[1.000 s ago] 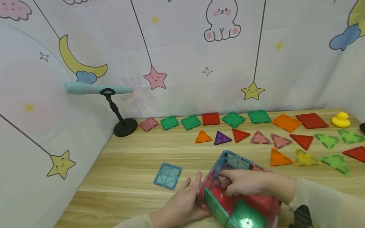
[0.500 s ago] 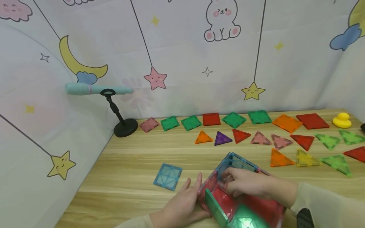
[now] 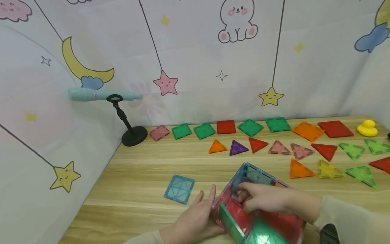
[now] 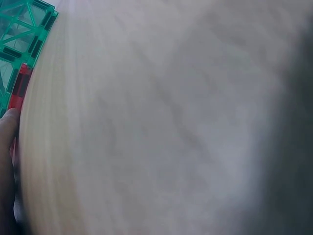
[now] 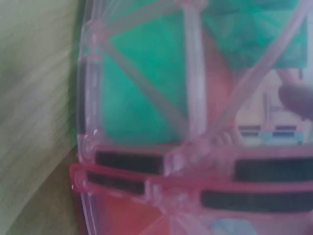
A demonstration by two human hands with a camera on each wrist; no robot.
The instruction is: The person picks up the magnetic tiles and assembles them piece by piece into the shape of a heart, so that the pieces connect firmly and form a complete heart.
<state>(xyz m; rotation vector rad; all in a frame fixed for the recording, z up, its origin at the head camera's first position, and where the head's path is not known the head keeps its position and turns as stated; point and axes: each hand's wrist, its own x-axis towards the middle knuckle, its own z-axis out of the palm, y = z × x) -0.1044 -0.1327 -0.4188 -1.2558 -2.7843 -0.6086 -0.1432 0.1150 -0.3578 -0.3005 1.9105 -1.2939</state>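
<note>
An open-topped box of magnetic tiles lies in the head view, with blue wall tiles (image 3: 259, 177) at its far corner and pink ones along the sides. Red tiles (image 3: 239, 215) and a green tile (image 3: 265, 234) show inside. Another green tile (image 3: 231, 223) stands edge-up near the left wall. Against the box's left side rests my left hand (image 3: 192, 220), two fingers extended upward; in the left wrist view its thumb (image 4: 9, 125) touches a red tile edge. My right hand (image 3: 265, 199) reaches inside, fingers bent near the far-left corner; I cannot tell whether it pinches a tile.
A loose blue square tile (image 3: 179, 188) lies left of the box. Behind are rows of square tiles (image 3: 226, 126) and triangle tiles (image 3: 238, 147), with a yellow duck (image 3: 367, 128) at far right. A turquoise microphone (image 3: 100, 95) sits on a black stand (image 3: 134, 135).
The box has shifted slightly right. My right hand's index finger, earlier pointing out at the far-left corner, is now more bent. My left hand has barely moved.
</note>
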